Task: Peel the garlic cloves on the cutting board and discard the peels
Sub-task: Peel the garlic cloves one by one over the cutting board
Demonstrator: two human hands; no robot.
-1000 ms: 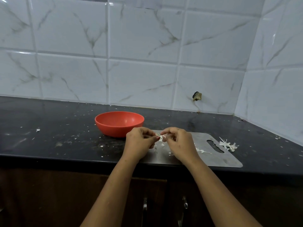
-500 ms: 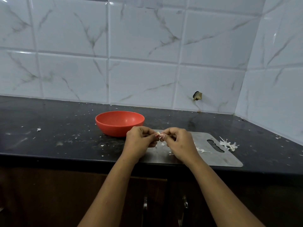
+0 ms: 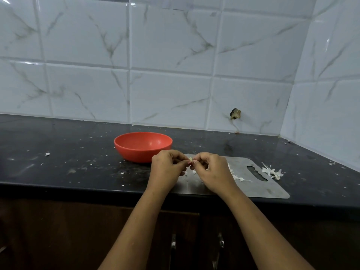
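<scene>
Pinching the clove (image 3: 190, 159) at mid-frame above the left end of the board (image 3: 272, 190), you kept your left grip (image 3: 167, 168) and right grip (image 3: 212, 170) both clamped on it. Less white skin showed between them than a second before, so this clove seemed nearly peeled.

Clove (image 3: 190, 159) (between left hand (image 3: 167, 169), right hand (image 3: 212, 170))

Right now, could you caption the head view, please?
Left hand and right hand pinch a clove over the board, near a red bowl.
</scene>
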